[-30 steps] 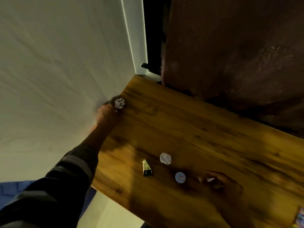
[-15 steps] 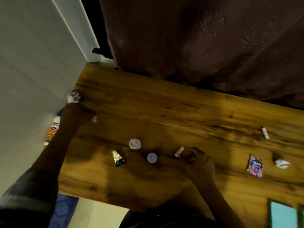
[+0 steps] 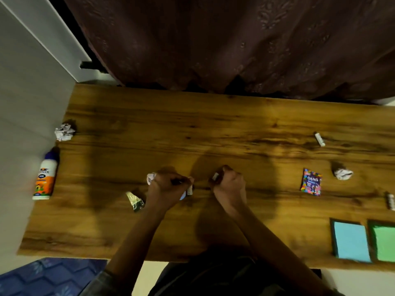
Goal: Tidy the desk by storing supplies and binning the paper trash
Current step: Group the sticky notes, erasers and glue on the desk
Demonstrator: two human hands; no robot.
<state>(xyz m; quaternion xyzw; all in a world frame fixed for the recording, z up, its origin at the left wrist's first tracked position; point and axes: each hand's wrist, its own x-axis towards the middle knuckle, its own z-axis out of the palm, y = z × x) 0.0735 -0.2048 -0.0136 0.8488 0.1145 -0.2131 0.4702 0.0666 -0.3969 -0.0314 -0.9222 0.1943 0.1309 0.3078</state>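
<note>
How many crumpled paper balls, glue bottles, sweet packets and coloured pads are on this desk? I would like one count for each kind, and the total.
Crumpled paper balls: 3, the last gripped in the left hand
Glue bottles: 1
Sweet packets: 1
Coloured pads: 2, blue and green
Total: 7

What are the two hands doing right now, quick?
Left hand: closed, fingers curled around a crumpled paper ball; a small white stick shows at its edge.
Right hand: closed on a small white piece.
</note>
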